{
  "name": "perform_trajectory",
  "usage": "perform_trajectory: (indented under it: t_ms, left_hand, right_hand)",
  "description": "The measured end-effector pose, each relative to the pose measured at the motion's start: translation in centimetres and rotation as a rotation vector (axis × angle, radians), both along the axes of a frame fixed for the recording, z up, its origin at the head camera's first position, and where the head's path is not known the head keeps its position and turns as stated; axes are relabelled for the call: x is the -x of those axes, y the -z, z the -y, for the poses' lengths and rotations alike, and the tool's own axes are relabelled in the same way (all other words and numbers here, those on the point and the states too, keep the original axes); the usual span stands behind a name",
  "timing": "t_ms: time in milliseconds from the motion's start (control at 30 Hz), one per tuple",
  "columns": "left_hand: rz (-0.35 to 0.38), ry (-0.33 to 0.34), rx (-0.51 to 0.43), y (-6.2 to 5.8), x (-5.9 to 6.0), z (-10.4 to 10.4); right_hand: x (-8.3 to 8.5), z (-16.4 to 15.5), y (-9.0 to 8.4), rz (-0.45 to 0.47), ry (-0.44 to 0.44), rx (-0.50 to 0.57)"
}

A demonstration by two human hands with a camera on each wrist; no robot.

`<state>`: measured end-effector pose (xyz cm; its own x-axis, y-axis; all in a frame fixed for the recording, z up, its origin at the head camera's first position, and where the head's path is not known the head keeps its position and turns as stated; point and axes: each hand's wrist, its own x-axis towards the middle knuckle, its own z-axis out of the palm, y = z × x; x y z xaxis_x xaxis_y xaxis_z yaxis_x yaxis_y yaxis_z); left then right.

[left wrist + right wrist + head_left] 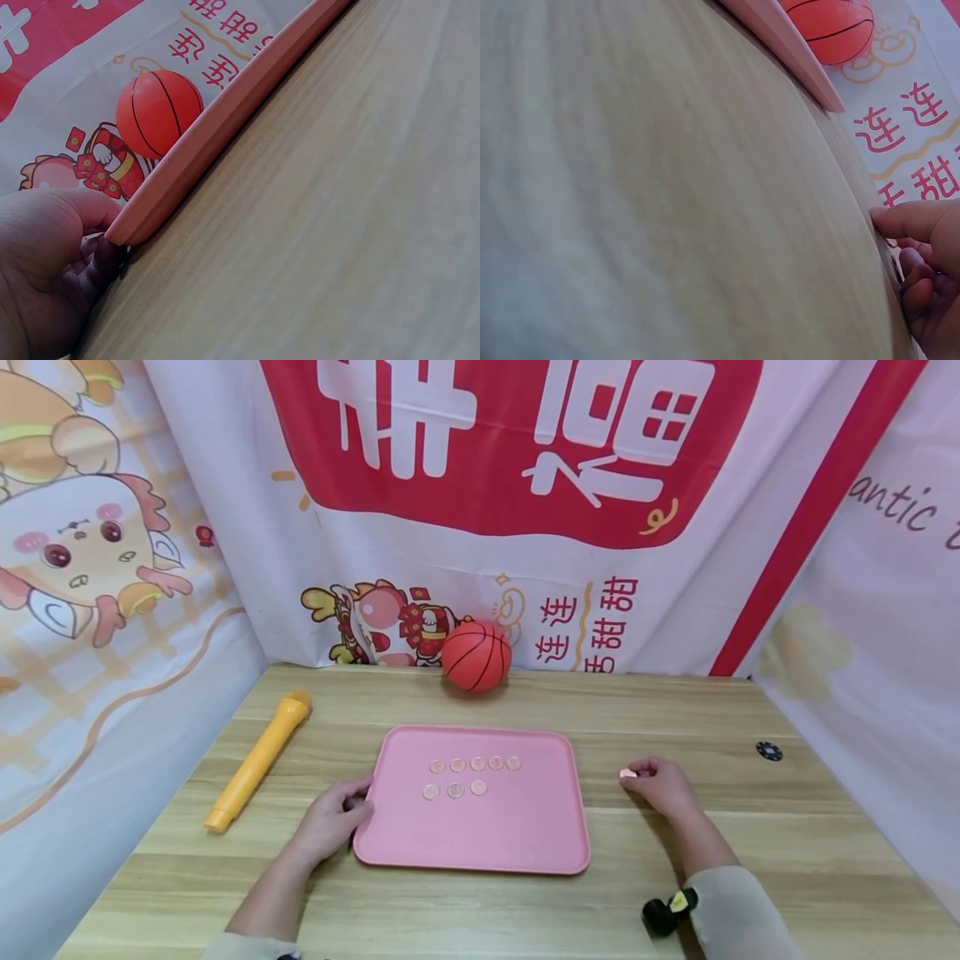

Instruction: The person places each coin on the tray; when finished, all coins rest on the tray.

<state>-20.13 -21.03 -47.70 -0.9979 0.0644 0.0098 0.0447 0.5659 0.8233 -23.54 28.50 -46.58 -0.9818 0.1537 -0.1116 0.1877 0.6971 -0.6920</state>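
A pink tray (517, 835) lies on the wooden table with several copper-coloured coins (456, 791) in two rows, the front row having three. My left hand (333, 818) grips the tray's left edge; in the left wrist view its thumb and fingers meet the tray (180, 169) at the corner. To the right of the tray, my right hand (663, 785) pinches a copper-coloured coin (627, 773) between thumb and fingers, low over the table. In the right wrist view the fingers of the right hand (926, 262) are curled in at the table's surface, mostly hiding the coin.
A small red basketball (477, 657) stands behind the tray against the hanging cloth. On the left lies a yellow toy microphone (258, 764). A black poker chip (768, 751) is near the table's right edge. Printed cloths enclose the back and both sides.
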Motion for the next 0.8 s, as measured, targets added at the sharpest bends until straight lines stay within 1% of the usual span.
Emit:
perform_trajectory:
  t_ms: [133, 267, 367, 433, 600, 667, 800]
  left_hand:
    - [0.0, 0.002, -0.002, -0.1, 0.1, 0.0]
    - [0.003, 0.003, -0.008, -0.1, 0.1, 0.0]
    - [0.003, 0.005, -0.008, -0.1, 0.1, 0.0]
    - [-0.001, 0.005, -0.005, 0.0, 0.1, 0.0]
    - [-0.004, 0.006, -0.002, 0.0, 0.1, 0.0]
    - [-0.003, 0.005, -0.005, 0.0, 0.1, 0.0]
    - [-0.003, 0.006, -0.011, 0.0, 0.1, 0.0]
  right_hand:
    - [-0.1, 0.0, 0.3, -0.059, 0.004, -0.001]
    - [-0.2, 0.1, 0.6, -0.09, 0.017, 0.001]
    - [-0.3, 0.2, 0.8, -0.102, 0.027, 0.04]
    - [-0.3, 0.5, 0.9, -0.103, 0.029, 0.122]
    - [-0.2, 1.4, 0.7, -0.075, 0.031, 0.402]
    - [-0.2, 1.8, 0.5, -0.061, 0.026, 0.461]
    - [-0.3, 2.8, -0.1, -0.038, 0.005, 0.533]
